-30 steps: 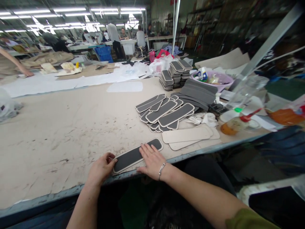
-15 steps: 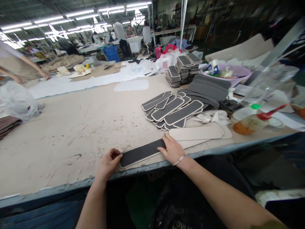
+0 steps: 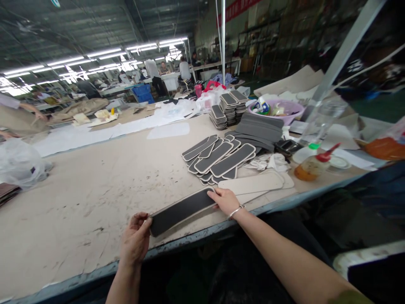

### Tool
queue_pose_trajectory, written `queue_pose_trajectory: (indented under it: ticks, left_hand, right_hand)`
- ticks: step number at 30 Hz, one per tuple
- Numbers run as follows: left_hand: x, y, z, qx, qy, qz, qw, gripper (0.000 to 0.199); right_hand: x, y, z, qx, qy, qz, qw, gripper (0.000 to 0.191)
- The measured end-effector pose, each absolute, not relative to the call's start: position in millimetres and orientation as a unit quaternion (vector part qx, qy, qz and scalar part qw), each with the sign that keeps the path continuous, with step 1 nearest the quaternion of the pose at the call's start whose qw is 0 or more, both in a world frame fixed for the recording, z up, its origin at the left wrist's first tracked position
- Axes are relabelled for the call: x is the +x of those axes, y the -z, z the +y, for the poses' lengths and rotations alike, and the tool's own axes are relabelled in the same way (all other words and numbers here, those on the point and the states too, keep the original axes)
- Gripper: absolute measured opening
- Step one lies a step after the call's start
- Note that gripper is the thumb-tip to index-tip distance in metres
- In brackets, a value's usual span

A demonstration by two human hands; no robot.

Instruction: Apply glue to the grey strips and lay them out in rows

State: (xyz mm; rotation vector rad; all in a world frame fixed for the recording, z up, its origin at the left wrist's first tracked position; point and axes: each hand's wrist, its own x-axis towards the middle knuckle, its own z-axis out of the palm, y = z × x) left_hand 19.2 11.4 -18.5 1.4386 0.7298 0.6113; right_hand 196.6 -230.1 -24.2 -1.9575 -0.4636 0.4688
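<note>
A long dark grey panel with a pale border is held between my two hands near the table's front edge, seemingly tilted up off the surface. My left hand pinches its left end, thumb on top. At the other end my right hand, with a bracelet at the wrist, grips the corner between thumb and fingers. Just beyond the right hand lie pale cut strips, overlapping one another. Behind them spreads a loose pile of similar dark panels with pale borders.
Plain dark grey pieces and stacked panels stand farther back. To the right are a purple basin, a bottle of amber liquid with a red nozzle and a crumpled white cloth. A clear plastic bag sits at the left.
The panel was lying flat and has been lifted slightly. My right hand has changed from resting on it to gripping its end. My view has tilted up and turned right.
</note>
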Motion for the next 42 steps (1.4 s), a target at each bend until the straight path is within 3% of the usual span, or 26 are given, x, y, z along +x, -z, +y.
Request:
queue_pose_trajectory:
  ticks: [10,15,19,23,29,33,36,38,42]
  left_hand:
    - [35.8,25.6,7.6,0.457,-0.322,0.345,0.754,0.028]
    - [39.8,16.9,-2.7,0.429,-0.208,0.345,0.809,0.023]
    - [41.1,17.5,-7.3,0.478,-0.145,0.36,0.788,0.018]
    - [48.1,25.5,-3.2,0.488,-0.173,0.4,0.757,0.014]
    - [57.5,30.7,-7.8,0.461,-0.201,0.389,0.772,0.014]
    - [66.3,28.4,-23.0,0.445,-0.213,0.382,0.781,0.009]
    - [83.6,16.7,-41.1,0.445,-0.228,0.395,0.77,0.017]
    - [103.2,3.5,-55.4,0.451,-0.242,0.392,0.764,0.022]
    - [161.8,-24.2,-84.8,0.434,-0.296,0.37,0.766,0.021]
  right_hand:
    - [199.7,20.2,-232.2,-0.761,-0.2,-0.166,0.595,0.037]
    - [207.7,12.6,-243.0,-0.755,-0.195,-0.164,0.604,0.036]
    - [214.6,8.4,-251.6,-0.747,-0.201,-0.167,0.612,0.032]
    - [217.0,4.7,-254.9,-0.744,-0.198,-0.183,0.611,0.021]
    - [221.2,2.8,-260.3,-0.755,-0.16,-0.179,0.61,0.029]
    - [227.4,-0.6,-264.6,-0.745,-0.13,-0.167,0.633,0.025]
    - [235.6,-6.8,-269.8,-0.726,-0.114,-0.153,0.661,0.019]
    - [241.8,-11.5,-275.4,-0.713,-0.07,-0.138,0.683,0.019]
    - [250.0,-18.0,-289.4,-0.669,0.128,-0.108,0.724,0.045]
